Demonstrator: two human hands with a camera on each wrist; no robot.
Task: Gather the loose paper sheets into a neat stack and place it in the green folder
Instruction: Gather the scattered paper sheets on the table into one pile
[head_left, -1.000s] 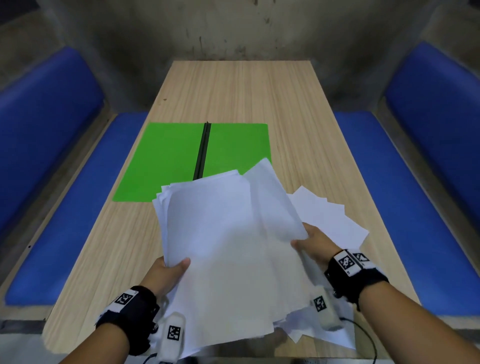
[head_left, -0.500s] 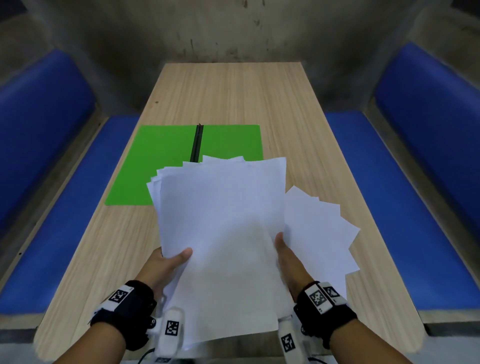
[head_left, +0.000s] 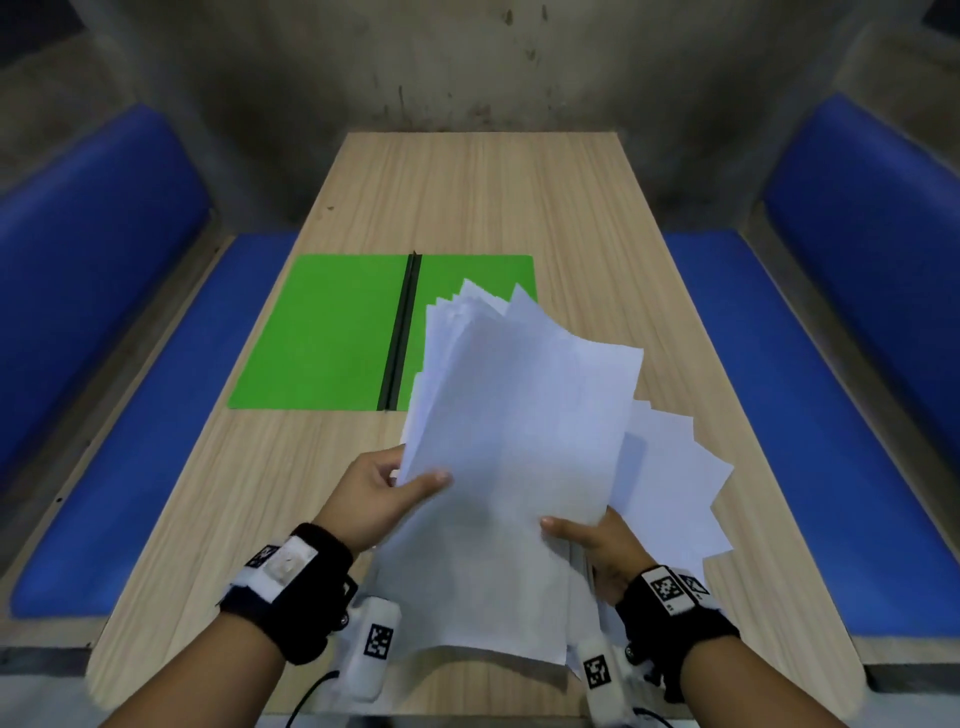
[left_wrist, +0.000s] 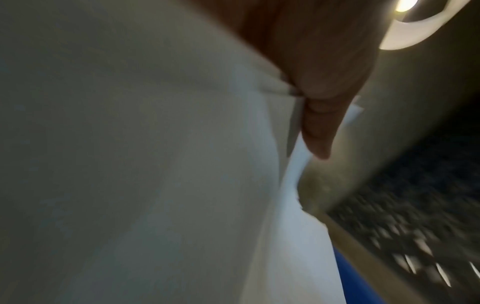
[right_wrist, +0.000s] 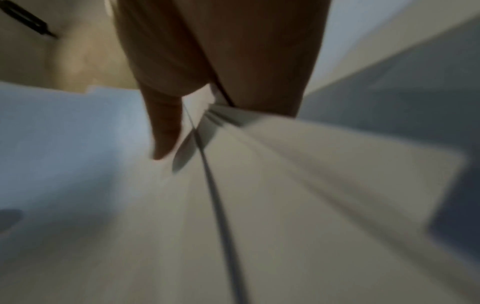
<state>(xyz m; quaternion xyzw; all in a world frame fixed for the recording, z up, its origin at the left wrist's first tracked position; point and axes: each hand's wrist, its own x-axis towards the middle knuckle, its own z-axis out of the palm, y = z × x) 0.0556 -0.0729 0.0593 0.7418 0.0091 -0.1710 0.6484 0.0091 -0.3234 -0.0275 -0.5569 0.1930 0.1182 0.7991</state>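
Note:
A fanned bundle of white paper sheets (head_left: 519, 441) is held tilted above the table, its far corners over the right half of the green folder (head_left: 332, 332). My left hand (head_left: 395, 488) pinches the bundle's left edge, thumb on top. At the lower right edge, my right hand (head_left: 587, 545) grips the same sheets with its thumb over them. More white sheets (head_left: 670, 483) lie fanned on the table to the right. The folder lies open and flat, with a black spine (head_left: 400, 332). Both wrist views are blurred: the paper (left_wrist: 155, 164) and the sheets (right_wrist: 285, 205) fill them.
The wooden table (head_left: 493, 197) runs away from me to a concrete wall. Blue padded benches (head_left: 130, 415) flank it on both sides. The far half of the table is bare wood.
The bundle has shifted to the right and turned, its top now leaning over the folder's right half. My left hand moved up and inward along the left edge; my right hand stays at the lower right.

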